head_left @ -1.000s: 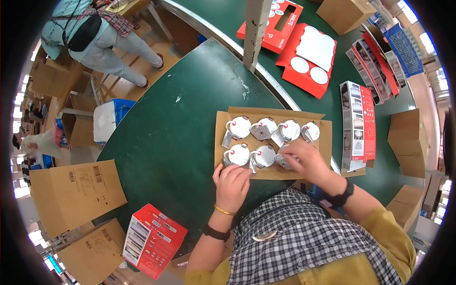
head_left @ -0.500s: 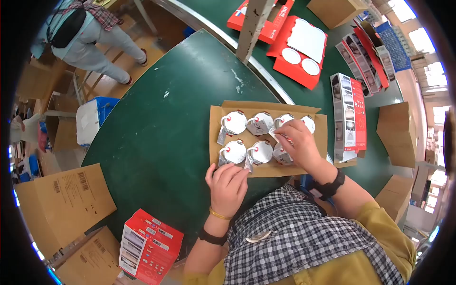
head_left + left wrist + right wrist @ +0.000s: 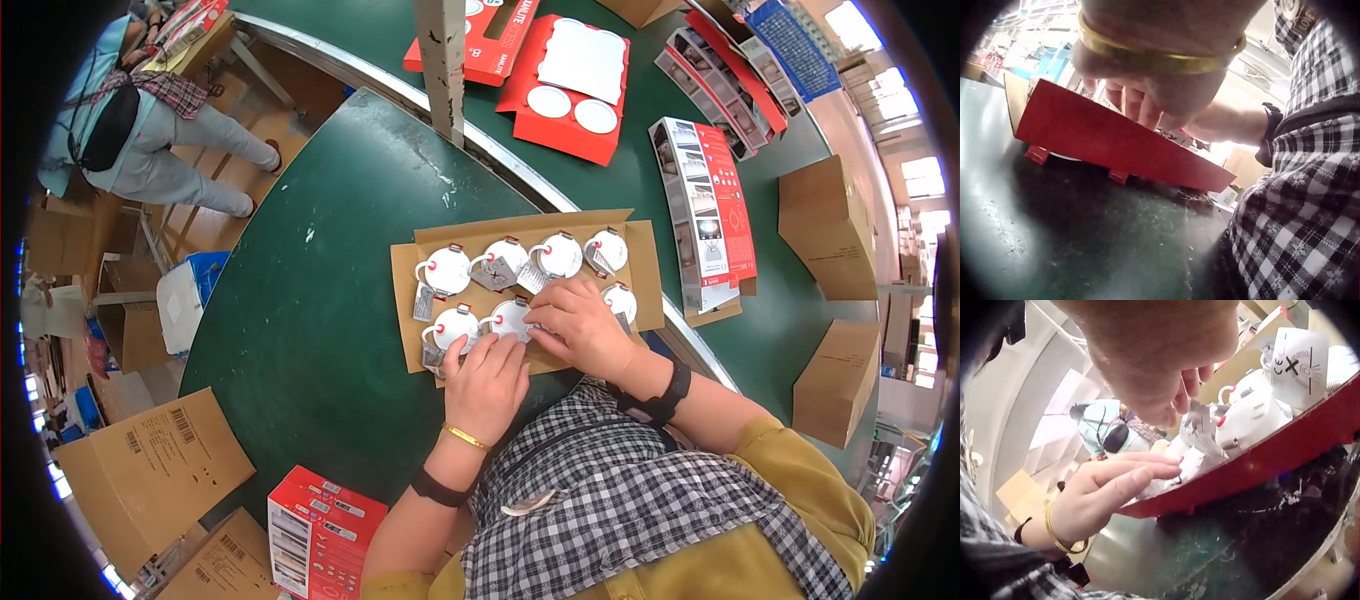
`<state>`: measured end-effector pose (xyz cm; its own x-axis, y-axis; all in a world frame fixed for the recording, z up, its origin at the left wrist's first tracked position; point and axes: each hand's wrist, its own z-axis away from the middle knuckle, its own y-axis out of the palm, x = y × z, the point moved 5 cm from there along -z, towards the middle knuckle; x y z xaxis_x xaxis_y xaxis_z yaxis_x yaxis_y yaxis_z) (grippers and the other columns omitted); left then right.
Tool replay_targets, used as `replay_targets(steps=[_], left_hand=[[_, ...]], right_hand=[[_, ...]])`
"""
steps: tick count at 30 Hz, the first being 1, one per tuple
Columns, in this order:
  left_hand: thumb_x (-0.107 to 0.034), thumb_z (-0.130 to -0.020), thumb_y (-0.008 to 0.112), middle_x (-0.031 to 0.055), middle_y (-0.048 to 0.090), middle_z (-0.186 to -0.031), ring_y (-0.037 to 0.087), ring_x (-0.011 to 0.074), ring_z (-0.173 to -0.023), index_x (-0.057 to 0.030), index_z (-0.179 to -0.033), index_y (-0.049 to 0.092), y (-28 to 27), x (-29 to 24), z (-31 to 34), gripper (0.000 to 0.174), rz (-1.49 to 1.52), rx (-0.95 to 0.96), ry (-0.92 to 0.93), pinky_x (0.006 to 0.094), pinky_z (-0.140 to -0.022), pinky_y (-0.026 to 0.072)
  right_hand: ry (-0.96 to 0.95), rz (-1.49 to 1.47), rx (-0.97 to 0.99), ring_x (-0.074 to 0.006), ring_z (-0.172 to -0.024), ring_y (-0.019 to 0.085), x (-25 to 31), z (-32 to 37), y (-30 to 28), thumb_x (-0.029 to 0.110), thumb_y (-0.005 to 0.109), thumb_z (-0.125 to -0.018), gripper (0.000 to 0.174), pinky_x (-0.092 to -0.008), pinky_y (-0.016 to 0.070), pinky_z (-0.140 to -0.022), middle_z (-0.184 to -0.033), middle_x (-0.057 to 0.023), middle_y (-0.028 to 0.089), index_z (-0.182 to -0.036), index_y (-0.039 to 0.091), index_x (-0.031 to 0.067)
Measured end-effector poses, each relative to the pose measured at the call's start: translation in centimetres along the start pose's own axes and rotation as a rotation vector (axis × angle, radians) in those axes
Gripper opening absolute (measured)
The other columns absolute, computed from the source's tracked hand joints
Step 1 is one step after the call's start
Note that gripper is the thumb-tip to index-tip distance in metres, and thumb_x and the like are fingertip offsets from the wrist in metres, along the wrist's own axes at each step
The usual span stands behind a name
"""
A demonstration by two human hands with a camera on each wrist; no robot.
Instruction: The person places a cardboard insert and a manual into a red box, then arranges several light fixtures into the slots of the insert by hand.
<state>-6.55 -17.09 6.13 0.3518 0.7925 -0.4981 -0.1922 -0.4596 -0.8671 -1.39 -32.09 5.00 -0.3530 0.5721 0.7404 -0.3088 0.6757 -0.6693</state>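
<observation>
A flat cardboard tray (image 3: 408, 270) lies on the green table and holds two rows of white round downlights (image 3: 447, 269), each with a folded leaflet. My left hand (image 3: 487, 372) rests with straight fingers on the tray's front edge, touching the front-row lights (image 3: 455, 325). My right hand (image 3: 580, 325) lies over the middle of the front row, fingers curled. In the right wrist view its fingertips (image 3: 1172, 412) pinch a leaflet (image 3: 1200, 428) beside a downlight (image 3: 1250, 419). The left wrist view shows the tray's red underside (image 3: 1116, 140) beneath my fingers (image 3: 1132, 103).
Printed red boxes (image 3: 700, 205) and red insert cards (image 3: 565, 85) lie beyond the tray. Brown cartons (image 3: 825, 225) stand at the right, more cartons (image 3: 150, 460) and a red box (image 3: 320, 535) near left. A metal post (image 3: 445, 60) rises behind; a person (image 3: 150, 130) stands far left.
My right hand came back from the back row to the middle of the front row. My left hand slid forward from the table onto the tray's front edge.
</observation>
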Motion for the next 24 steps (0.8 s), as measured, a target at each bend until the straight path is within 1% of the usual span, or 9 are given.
replay_targets(steps=[2,4,5,10,12,17,21,23,24], left_hand=[[-0.015,-0.079,0.072,0.001,0.065,-0.108,0.058,0.0183,-0.107,-0.0095,-0.105,0.07,0.1,0.1,0.2,0.026,-0.015,0.013,-0.002,0.0448,-0.104,0.0312],[-0.013,-0.079,0.072,0.0009,0.065,-0.109,0.059,0.0185,-0.107,-0.0098,-0.104,0.07,0.1,-0.2,-0.1,0.025,-0.006,0.057,-0.01,0.0444,-0.103,0.0318],[-0.013,-0.079,0.072,0.0009,0.065,-0.109,0.059,0.0185,-0.107,-0.0098,-0.104,0.07,0.2,-0.4,-0.2,0.025,0.002,0.06,0.004,0.0444,-0.103,0.0318],[-0.008,-0.08,0.069,0.0026,0.063,-0.118,0.055,0.0223,-0.114,-0.0108,-0.112,0.068,0.5,-2.4,-2.8,0.033,0.082,-0.034,0.028,0.0468,-0.104,0.0324],[-0.009,-0.079,0.069,0.0029,0.062,-0.12,0.054,0.0235,-0.118,-0.0115,-0.116,0.066,1.3,-3.2,-3.8,0.037,0.091,0.007,0.064,0.0475,-0.106,0.0319],[-0.014,-0.077,0.073,-0.0003,0.064,-0.114,0.054,0.0216,-0.118,-0.0127,-0.106,0.069,3.7,-4.2,-4.8,0.029,0.087,0.173,0.17,0.048,-0.107,0.0308],[-0.015,-0.076,0.075,-0.0008,0.065,-0.111,0.056,0.0204,-0.115,-0.0131,-0.102,0.069,4.2,-4.7,-4.7,0.026,0.074,0.194,0.193,0.0487,-0.107,0.0299],[-0.015,-0.077,0.075,-0.0001,0.065,-0.111,0.057,0.0198,-0.114,-0.0126,-0.103,0.069,4.4,-5.4,-5.0,0.027,0.075,0.163,0.194,0.049,-0.108,0.0295],[-0.015,-0.077,0.075,-0.0001,0.065,-0.111,0.057,0.0198,-0.114,-0.0126,-0.103,0.069,4.7,-5.5,-4.9,0.027,0.083,0.163,0.206,0.049,-0.108,0.0295]], right_hand=[[0.011,0.019,-0.017,-0.026,-0.097,0.058,-0.4,0.3,-0.5,0.01,0.073,-0.078,0.014,-0.0392,0.0438,-0.085,-0.097,-0.0052,0.063,-0.092,0.069,0.0088],[0.19,0.023,-0.264,-0.0264,-0.097,0.057,-3.0,2.0,-2.9,0.009,0.072,-0.079,0.014,-0.0388,0.0431,-0.083,-0.096,-0.005,0.064,-0.092,0.069,0.0096],[0.257,0.037,-0.284,-0.0271,-0.095,0.057,-3.7,2.7,-4.0,0.007,0.072,-0.079,0.014,-0.0387,0.0426,-0.081,-0.095,-0.0053,0.064,-0.092,0.068,0.01],[0.298,0.12,-0.234,-0.0274,-0.091,0.055,-5.9,6.5,-5.1,0.008,0.072,-0.078,0.014,-0.0393,0.0424,-0.08,-0.092,-0.0049,0.061,-0.092,0.068,0.01],[0.292,0.1,-0.228,-0.0273,-0.092,0.055,-5.8,7.0,-4.5,0.009,0.073,-0.077,0.016,-0.0394,0.0423,-0.08,-0.093,-0.0049,0.061,-0.092,0.068,0.0102],[0.27,0.09,-0.232,-0.0266,-0.095,0.056,-6.8,8.0,-4.7,0.01,0.075,-0.076,0.013,-0.0393,0.0426,-0.083,-0.095,-0.004,0.06,-0.089,0.07,0.0102],[0.21,0.075,-0.264,-0.0267,-0.095,0.056,-6.6,8.0,-5.5,0.009,0.074,-0.076,0.014,-0.0395,0.0419,-0.083,-0.094,-0.0044,0.061,-0.09,0.07,0.0103],[0.405,0.095,-0.437,-0.0267,-0.094,0.056,-8.6,9.6,-7.2,0.008,0.073,-0.078,0.013,-0.0394,0.0412,-0.083,-0.092,-0.0045,0.062,-0.09,0.07,0.0102],[0.412,0.106,-0.443,-0.0267,-0.094,0.056,-8.9,10.3,-7.5,0.008,0.073,-0.078,0.013,-0.0394,0.0412,-0.083,-0.092,-0.0045,0.062,-0.09,0.07,0.0102]])
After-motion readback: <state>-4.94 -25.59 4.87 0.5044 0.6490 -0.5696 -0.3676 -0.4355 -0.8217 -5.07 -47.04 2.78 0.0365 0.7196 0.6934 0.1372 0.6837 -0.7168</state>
